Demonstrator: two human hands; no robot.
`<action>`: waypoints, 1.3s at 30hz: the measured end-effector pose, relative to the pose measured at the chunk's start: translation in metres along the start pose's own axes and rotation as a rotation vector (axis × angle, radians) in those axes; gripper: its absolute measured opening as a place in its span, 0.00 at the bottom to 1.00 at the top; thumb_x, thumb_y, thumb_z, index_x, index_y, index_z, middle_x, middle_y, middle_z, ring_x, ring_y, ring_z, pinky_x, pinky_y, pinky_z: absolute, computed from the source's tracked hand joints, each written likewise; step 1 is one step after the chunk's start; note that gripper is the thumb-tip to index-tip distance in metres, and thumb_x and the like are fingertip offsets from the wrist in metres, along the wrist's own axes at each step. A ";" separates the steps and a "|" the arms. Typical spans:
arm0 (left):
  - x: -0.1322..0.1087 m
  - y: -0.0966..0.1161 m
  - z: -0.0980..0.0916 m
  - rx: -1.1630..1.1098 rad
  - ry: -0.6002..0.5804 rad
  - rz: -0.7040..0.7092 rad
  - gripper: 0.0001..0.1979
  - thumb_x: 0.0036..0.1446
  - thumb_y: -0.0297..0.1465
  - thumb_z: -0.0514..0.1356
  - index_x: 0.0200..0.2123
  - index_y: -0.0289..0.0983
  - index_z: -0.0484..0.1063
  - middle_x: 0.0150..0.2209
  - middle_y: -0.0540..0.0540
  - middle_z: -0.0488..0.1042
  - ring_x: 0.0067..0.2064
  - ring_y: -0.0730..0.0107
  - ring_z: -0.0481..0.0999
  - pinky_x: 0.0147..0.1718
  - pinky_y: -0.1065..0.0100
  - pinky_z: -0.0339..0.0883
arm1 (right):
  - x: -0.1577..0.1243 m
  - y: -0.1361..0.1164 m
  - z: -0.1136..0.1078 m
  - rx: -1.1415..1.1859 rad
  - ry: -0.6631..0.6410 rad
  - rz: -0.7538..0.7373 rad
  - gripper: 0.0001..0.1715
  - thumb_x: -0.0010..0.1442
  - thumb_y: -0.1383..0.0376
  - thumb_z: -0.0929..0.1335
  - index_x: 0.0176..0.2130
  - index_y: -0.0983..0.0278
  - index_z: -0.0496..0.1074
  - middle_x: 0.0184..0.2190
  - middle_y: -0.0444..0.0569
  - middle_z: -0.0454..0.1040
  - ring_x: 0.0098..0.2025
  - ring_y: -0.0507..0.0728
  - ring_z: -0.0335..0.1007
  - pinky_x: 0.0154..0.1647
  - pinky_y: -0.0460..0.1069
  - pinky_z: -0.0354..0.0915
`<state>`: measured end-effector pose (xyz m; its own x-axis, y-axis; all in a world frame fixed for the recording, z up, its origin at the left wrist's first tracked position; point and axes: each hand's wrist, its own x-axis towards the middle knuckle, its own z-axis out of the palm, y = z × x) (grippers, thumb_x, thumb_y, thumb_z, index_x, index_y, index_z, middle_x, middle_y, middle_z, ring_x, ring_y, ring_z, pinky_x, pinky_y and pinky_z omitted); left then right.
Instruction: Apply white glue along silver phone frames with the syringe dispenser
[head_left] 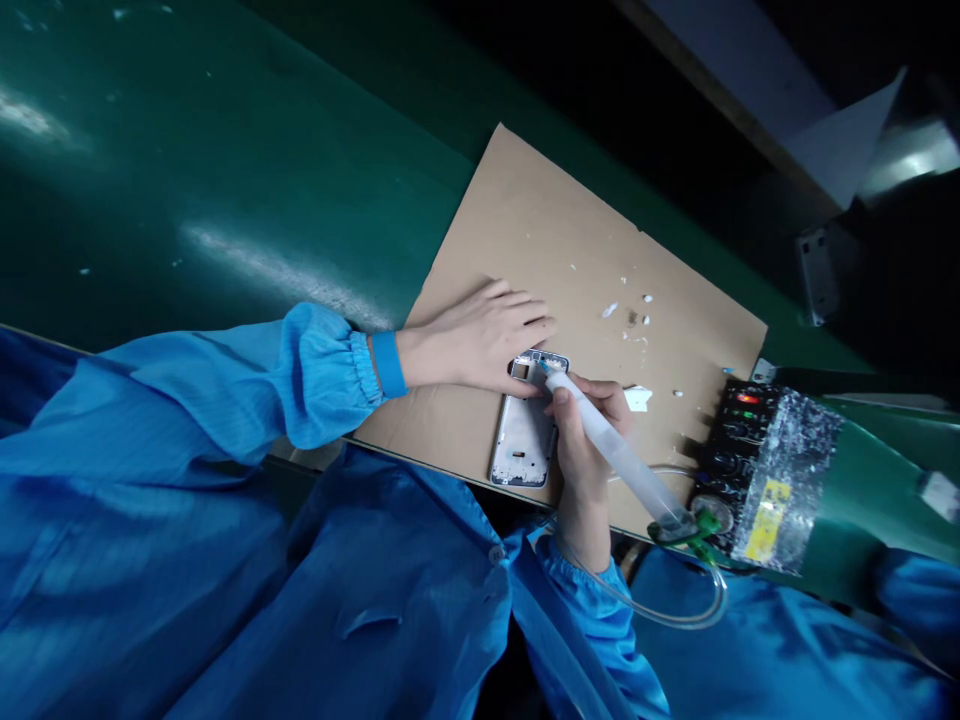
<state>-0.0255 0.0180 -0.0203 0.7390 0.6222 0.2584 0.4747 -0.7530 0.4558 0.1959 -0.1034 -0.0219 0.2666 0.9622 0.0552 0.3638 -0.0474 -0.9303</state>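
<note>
A silver phone frame (523, 440) lies on a sheet of brown cardboard (547, 240). My left hand (480, 338) rests flat on the cardboard, fingertips pressing the frame's top end. My right hand (583, 440) grips a translucent glue syringe (622, 460) like a pen, its tip touching the top edge of the frame near my left fingers. A clear hose (675, 610) runs from the syringe's green rear end.
A black controller box (739, 440) with lit red and green lamps, partly wrapped in plastic, stands right of the cardboard. White glue blobs (637, 398) dot the cardboard. The green conveyor belt (187, 150) stretches left. A metal bracket (817, 270) is at the right.
</note>
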 end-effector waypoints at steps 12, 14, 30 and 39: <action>0.000 -0.003 0.004 -0.013 0.014 0.004 0.26 0.70 0.54 0.74 0.49 0.37 0.78 0.53 0.41 0.84 0.56 0.49 0.82 0.56 0.51 0.65 | 0.002 0.001 -0.002 -0.012 0.059 -0.012 0.26 0.71 0.42 0.80 0.42 0.57 0.72 0.27 0.41 0.76 0.25 0.53 0.71 0.27 0.50 0.71; 0.000 -0.003 0.004 -0.017 0.012 0.003 0.26 0.69 0.54 0.74 0.49 0.38 0.78 0.52 0.41 0.84 0.57 0.49 0.82 0.56 0.52 0.65 | 0.001 0.003 -0.003 -0.052 0.056 -0.019 0.25 0.72 0.42 0.78 0.43 0.57 0.71 0.28 0.42 0.75 0.26 0.54 0.70 0.29 0.51 0.72; 0.000 -0.047 -0.020 -0.103 -0.028 -0.150 0.26 0.67 0.52 0.77 0.54 0.40 0.77 0.54 0.42 0.81 0.55 0.49 0.82 0.60 0.49 0.71 | -0.024 0.003 -0.048 -0.099 0.534 -0.142 0.29 0.68 0.39 0.79 0.39 0.61 0.77 0.26 0.42 0.73 0.24 0.52 0.66 0.28 0.49 0.64; 0.042 -0.155 -0.059 -0.007 0.356 -0.519 0.27 0.59 0.48 0.81 0.51 0.41 0.77 0.54 0.42 0.76 0.46 0.59 0.76 0.50 0.55 0.78 | -0.042 0.015 -0.067 -0.240 0.275 0.025 0.18 0.70 0.50 0.78 0.41 0.62 0.84 0.29 0.47 0.83 0.26 0.52 0.72 0.28 0.48 0.66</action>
<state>-0.0963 0.1736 -0.0294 0.2084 0.9402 0.2695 0.7248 -0.3335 0.6028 0.2503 -0.1623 -0.0137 0.4960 0.8536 0.1590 0.5447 -0.1633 -0.8226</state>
